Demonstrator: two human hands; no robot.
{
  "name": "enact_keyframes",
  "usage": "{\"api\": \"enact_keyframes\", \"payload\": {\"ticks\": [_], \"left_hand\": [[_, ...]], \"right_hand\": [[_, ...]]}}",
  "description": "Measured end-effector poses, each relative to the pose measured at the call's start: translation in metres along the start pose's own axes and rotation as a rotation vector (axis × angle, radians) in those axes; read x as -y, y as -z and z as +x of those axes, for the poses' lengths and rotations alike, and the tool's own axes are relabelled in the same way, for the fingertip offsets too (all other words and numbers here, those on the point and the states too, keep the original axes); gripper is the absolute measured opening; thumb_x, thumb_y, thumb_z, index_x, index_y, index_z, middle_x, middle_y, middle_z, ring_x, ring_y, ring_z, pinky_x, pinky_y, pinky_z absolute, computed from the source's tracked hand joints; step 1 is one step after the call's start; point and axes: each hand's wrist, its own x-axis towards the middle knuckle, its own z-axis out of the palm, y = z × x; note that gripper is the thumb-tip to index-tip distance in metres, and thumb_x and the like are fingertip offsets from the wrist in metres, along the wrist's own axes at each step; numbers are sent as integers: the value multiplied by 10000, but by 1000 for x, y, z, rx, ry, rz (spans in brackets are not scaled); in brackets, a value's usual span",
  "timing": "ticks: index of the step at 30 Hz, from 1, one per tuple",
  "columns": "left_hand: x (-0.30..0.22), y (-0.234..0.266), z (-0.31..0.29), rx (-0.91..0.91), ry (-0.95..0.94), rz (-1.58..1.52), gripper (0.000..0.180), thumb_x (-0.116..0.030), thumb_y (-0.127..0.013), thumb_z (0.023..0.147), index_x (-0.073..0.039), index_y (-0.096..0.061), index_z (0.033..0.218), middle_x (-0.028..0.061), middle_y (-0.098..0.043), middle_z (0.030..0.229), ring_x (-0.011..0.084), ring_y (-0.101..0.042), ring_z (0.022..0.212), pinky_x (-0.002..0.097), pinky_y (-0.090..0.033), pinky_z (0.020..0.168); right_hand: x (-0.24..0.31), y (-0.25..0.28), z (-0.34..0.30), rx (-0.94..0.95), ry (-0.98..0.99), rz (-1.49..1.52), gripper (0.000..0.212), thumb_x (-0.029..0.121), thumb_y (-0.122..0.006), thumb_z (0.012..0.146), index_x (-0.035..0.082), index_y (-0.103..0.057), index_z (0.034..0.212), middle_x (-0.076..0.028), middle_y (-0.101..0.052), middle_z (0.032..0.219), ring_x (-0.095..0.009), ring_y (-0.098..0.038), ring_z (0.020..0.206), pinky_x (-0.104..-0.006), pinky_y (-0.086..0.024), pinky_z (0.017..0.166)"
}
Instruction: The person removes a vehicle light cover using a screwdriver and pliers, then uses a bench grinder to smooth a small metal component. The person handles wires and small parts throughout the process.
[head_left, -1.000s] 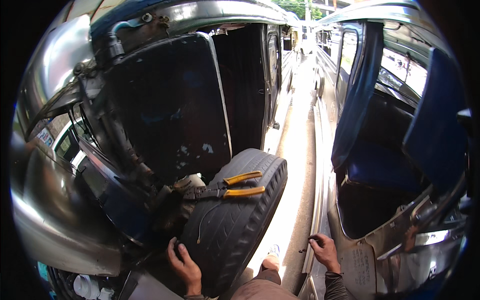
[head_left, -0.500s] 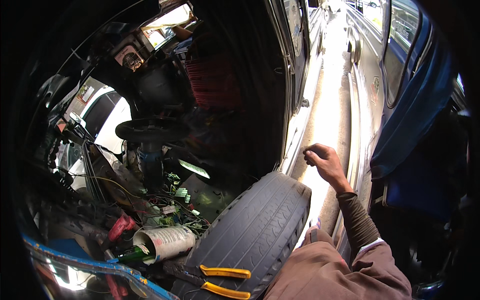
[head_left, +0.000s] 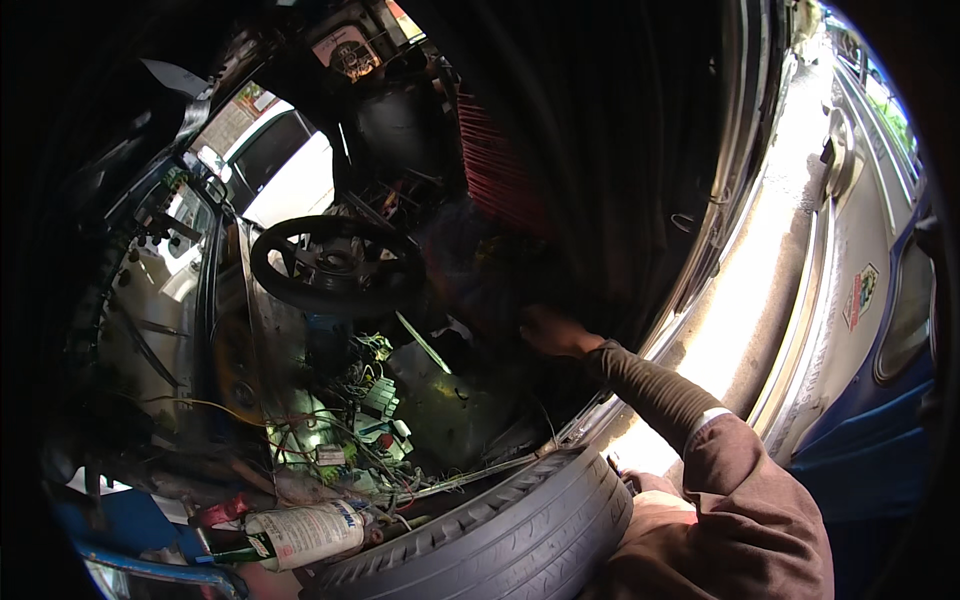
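Observation:
My right hand reaches into the dark cabin of a stripped car, below a red ribbed panel and to the right of the black steering wheel. The hand is dim and its fingers are hard to make out, so whether it holds anything is unclear. My brown sleeve runs back over the door sill. My left hand is out of sight. A worn tyre lies across the bottom of the view, just under my arm.
Loose wires and connectors hang under the steering wheel. A white bottle lies left of the tyre. A blue vehicle stands close on the right, across a sunlit strip of ground.
My view has swung deeper into the cabin. My right hand moved from the door sill into the car's interior. The yellow-handled pliers on the tyre have left the view.

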Motion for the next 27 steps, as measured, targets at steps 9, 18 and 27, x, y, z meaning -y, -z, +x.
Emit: {"api": "enact_keyframes", "payload": {"ticks": [9,18,27], "left_hand": [[-2,5,-44,-154,195,-86,463,-396,-598,1007,25,-669,1187,154,-687,1047,259,-646,897,364,-531,825],[-10,21,-81,-248,332,-127,475,-414,-598,998,15,-672,1189,147,-691,1062,247,-657,910,350,-537,840],[-4,39,-119,-312,428,-226,488,-432,-599,989,5,-675,1191,141,-694,1077,234,-668,923,336,-544,854]], "right_hand": [[-91,-85,151,-1045,218,-635,346,269,-680,856,78,-659,1143,-188,-657,1133,-348,-626,1098,-518,-465,993],[-118,-38,237,-235,-91,-472,495,324,-643,911,24,-535,1289,-298,-528,1306,-471,-540,1193,-550,-443,1013],[-93,-1,252,32,-199,-632,515,400,-689,866,23,-661,1217,-275,-532,1366,-426,-556,1232,-516,-458,1032]]}}
